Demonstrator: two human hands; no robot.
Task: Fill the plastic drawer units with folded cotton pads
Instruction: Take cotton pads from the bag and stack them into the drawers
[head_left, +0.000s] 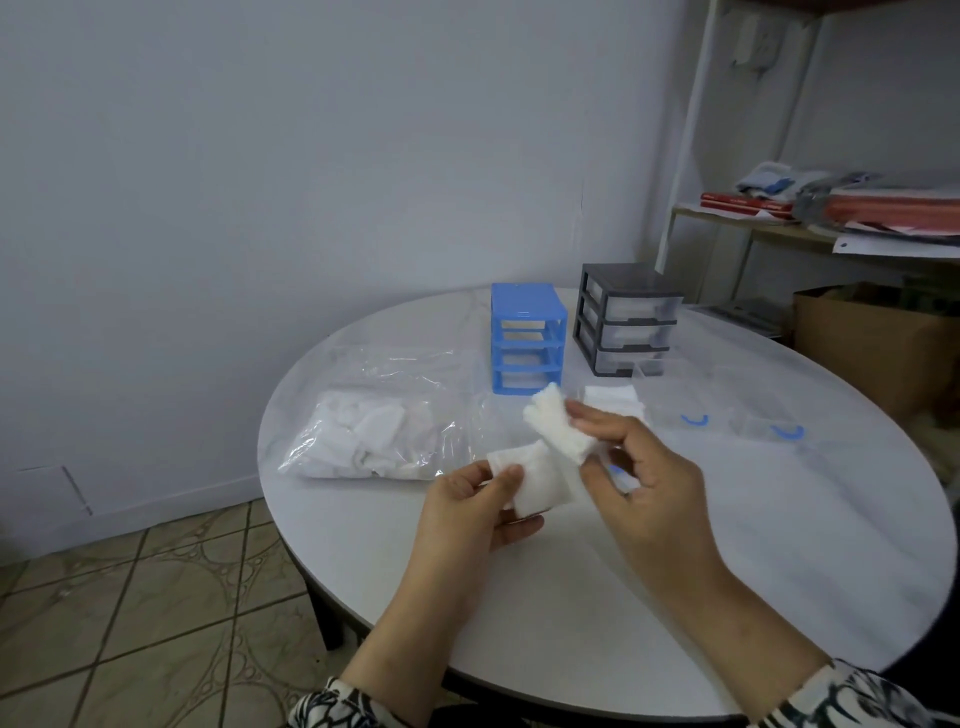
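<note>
Above the white round table (779, 545), my left hand (467, 514) pinches the lower end of a white cotton pad (535, 480) between thumb and fingers. My right hand (649, 478) pinches its upper end (553, 428), which is bent up and away. A blue drawer unit (527, 338) with its slots empty stands at the table's back. Right of it is a dark grey drawer unit (626, 317) with clear drawers. A small stack of pads (615, 402) lies behind my right hand. A clear bag of cotton pads (374, 436) lies to the left.
Two clear drawers with blue handles (693, 418) (787, 431) lie on the table's right side. A shelf (831, 208) with books and papers and a cardboard box (878, 343) stand beyond the table at right. Tiled floor (130, 623) is at left.
</note>
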